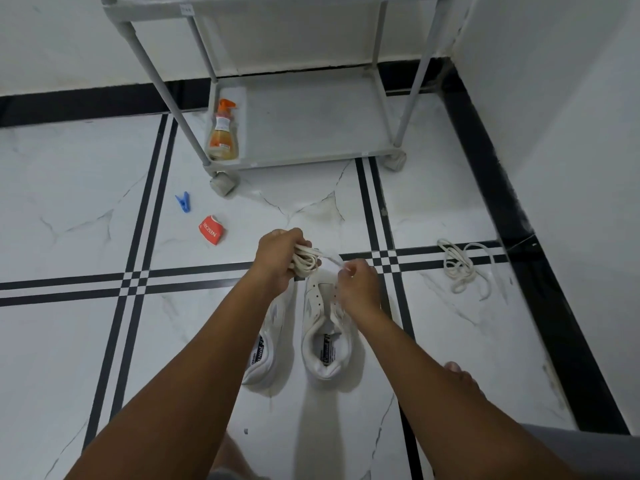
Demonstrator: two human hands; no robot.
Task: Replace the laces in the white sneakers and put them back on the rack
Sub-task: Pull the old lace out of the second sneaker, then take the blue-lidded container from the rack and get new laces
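Two white sneakers stand side by side on the floor, toes pointing away: the left sneaker [268, 344] is partly hidden under my left forearm, the right sneaker [323, 336] shows bare eyelets. My left hand [278, 254] grips a bundle of cream lace [304, 261] above the toes. My right hand [358, 284] pinches one end of that lace just over the right sneaker's eyelets. A second loose lace [462, 268] lies tangled on the floor to the right. The grey rack [311, 154] stands beyond the shoes.
An orange spray bottle [223, 131] stands on the rack's bottom shelf at its left end. A blue clothespin [183, 201] and a red packet [211, 230] lie on the tiles to the left. White walls close the corner at the right.
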